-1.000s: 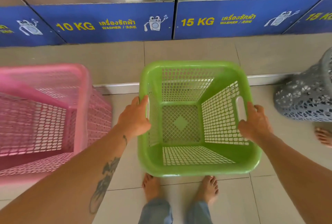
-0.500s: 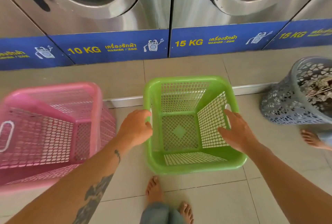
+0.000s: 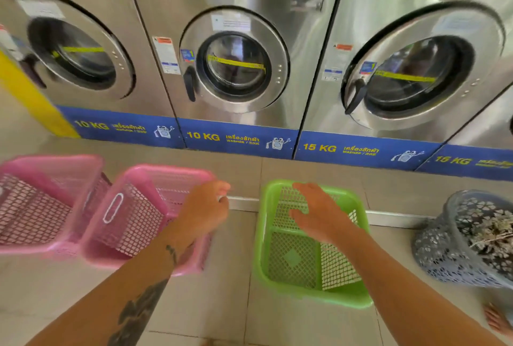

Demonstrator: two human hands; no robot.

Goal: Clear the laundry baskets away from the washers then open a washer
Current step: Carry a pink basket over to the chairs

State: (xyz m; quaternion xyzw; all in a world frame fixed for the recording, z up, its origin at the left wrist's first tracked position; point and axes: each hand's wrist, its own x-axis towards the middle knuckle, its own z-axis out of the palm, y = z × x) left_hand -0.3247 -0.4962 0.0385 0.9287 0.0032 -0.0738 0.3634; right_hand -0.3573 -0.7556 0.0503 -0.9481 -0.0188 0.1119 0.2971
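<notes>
The green laundry basket stands empty on the tiled floor below the 15 KG washer. My right hand hovers over its inside, fingers apart, holding nothing. My left hand hangs free with loosely curled fingers in front of the right side of a tilted pink basket. A second pink basket lies further left. Behind them the middle 10 KG washer has its round door closed, with a dark handle on its left side.
A grey perforated basket with dried plant matter stands at the right, and another person's bare foot is beside it. A raised tiled step with a metal edge runs along the washers. A third washer at left is closed too.
Both hands have let go of the green basket's rim and lifted off it. My view has tilted up, bringing the washer doors and a second pink basket into sight.
</notes>
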